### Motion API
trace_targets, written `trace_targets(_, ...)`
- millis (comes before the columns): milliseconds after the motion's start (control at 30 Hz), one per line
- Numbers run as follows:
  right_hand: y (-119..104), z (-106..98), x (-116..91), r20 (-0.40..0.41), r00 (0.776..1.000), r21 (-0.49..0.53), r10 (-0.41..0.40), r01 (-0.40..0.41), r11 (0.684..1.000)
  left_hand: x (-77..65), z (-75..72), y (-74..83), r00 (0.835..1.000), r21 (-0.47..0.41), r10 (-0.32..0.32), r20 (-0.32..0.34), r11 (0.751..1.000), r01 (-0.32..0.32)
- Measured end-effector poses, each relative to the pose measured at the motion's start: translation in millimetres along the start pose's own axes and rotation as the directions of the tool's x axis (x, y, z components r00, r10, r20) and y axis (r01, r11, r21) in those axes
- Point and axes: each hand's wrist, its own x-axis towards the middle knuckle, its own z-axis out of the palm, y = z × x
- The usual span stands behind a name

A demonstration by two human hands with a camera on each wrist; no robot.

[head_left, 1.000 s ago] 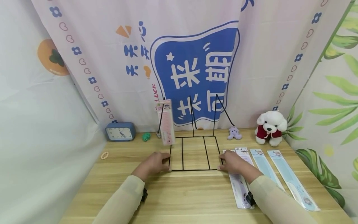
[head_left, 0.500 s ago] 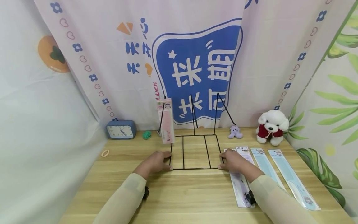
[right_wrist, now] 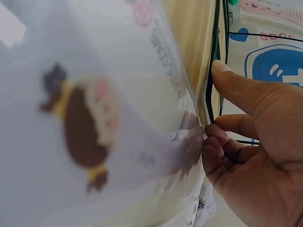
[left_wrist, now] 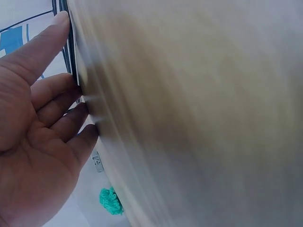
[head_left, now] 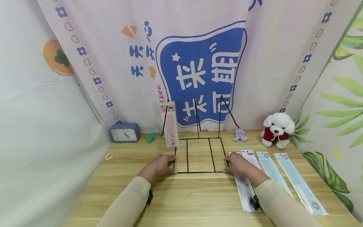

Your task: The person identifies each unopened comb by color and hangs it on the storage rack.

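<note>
A black wire rack (head_left: 198,172) with tall prongs stands on the wooden table. My left hand (head_left: 160,165) grips its front left corner, thumb on the front and fingers at the side wire. In the left wrist view that hand's thumb (left_wrist: 59,21) lies along the dark wire, fingertips at the tabletop. My right hand (head_left: 237,163) holds the front right corner in the same way. The right wrist view shows its thumb (right_wrist: 225,71) on the wire and the other fingers curled. A slim pink packet (head_left: 171,126) hangs upright from the rack's left prong.
Purple packets (head_left: 246,189) lie partly under the right forearm, with two blue packets (head_left: 300,183) beyond. Along the back stand a blue clock (head_left: 124,133), a green trinket (head_left: 150,138), a purple toy (head_left: 239,135) and a white plush dog (head_left: 278,129). A ring (head_left: 109,156) lies left.
</note>
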Motion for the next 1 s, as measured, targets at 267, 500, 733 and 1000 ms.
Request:
trace_targets(267, -0.4, -3.5, 1.7, -0.010, 1.000, 0.013, -0.008, 0.008, 1.000, -1.5, -2.3, 1.9, 1.000, -0.010, -0.002, -0.010, 1.000, 0.002)
trace_targets(500, 3.2, -15.0, -12.8, -0.052, 0.998, 0.113, -0.043, 0.049, 0.992, -2.0, 1.4, 0.2, 1.000, 0.009, 0.005, 0.004, 1.000, -0.005)
trace_targets(733, 38.5, -37.5, -52.2, -0.283, 0.959, 0.289, 0.034, 0.052, 0.956, 0.2, 3.4, 2.5, 1.000, -0.011, -0.007, 0.006, 1.000, 0.007)
trace_targets(1000, 116.3, -52.4, -110.6, -0.396, 0.840, 0.429, 0.372, -0.188, 0.883, -0.6, 2.7, 1.9, 1.000, -0.027, -0.021, 0.016, 0.999, 0.022)
